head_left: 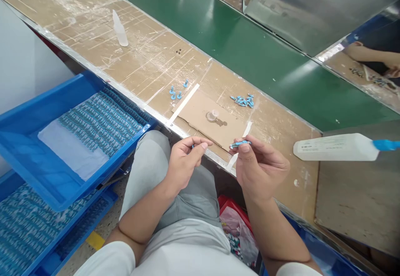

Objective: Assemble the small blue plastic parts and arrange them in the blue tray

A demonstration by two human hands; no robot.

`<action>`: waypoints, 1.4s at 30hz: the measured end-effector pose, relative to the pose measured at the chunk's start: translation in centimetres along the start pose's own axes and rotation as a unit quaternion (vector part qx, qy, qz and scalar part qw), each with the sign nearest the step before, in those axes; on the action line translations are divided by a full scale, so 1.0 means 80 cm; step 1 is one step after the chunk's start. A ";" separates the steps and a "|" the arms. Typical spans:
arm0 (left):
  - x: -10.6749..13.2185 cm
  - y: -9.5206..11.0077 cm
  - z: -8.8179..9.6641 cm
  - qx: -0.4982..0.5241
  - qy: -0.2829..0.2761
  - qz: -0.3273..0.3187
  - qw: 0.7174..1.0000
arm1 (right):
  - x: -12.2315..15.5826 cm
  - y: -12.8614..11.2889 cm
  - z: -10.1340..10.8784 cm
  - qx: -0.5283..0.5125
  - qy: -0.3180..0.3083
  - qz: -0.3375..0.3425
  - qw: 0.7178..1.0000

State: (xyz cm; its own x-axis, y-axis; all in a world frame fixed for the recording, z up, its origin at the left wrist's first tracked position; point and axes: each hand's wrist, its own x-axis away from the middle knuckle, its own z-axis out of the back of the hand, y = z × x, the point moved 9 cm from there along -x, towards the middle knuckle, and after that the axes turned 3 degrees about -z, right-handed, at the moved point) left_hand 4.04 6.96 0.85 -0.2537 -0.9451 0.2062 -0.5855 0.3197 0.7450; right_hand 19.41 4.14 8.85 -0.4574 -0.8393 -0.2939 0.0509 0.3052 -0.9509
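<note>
My right hand (261,165) pinches a small blue and silver part (240,144) between thumb and fingers, above the bench's front edge. My left hand (187,159) is closed in a pinch to the left of it, with a speck of blue showing; the fingers hide most of that small blue piece. Beyond both hands lies a cardboard sheet (200,107) with a tiny clear cup (213,115) and a wet stain on it. Several blue pegs (173,90) stand left of the sheet. A pile of blue and silver parts (243,100) lies behind it.
A white bottle with a blue tip (337,147) lies at right. A small squeeze bottle (120,29) is on the bench at far left. Blue trays (37,109) of rowed parts sit at my left. Past the green belt (237,47), another person's arms (371,55) show.
</note>
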 end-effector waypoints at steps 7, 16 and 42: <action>0.010 0.001 -0.013 -0.041 -0.047 0.014 0.998 | 0.002 0.002 -0.002 0.017 -0.003 -0.003 1.000; 0.020 0.032 -0.011 -0.173 0.004 -0.115 0.978 | 0.009 0.036 -0.012 -0.003 -0.034 -0.125 0.992; -0.017 -0.010 0.006 0.158 0.011 0.043 0.987 | 0.017 0.035 -0.006 0.076 0.001 -0.046 0.996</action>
State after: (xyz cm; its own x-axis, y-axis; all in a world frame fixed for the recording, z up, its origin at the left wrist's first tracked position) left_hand 4.49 7.99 -0.33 -0.2976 -0.9136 0.2772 -0.7737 0.4009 0.4906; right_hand 18.47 4.06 5.85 -0.4675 -0.8598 -0.2054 0.1423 0.1561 -0.9774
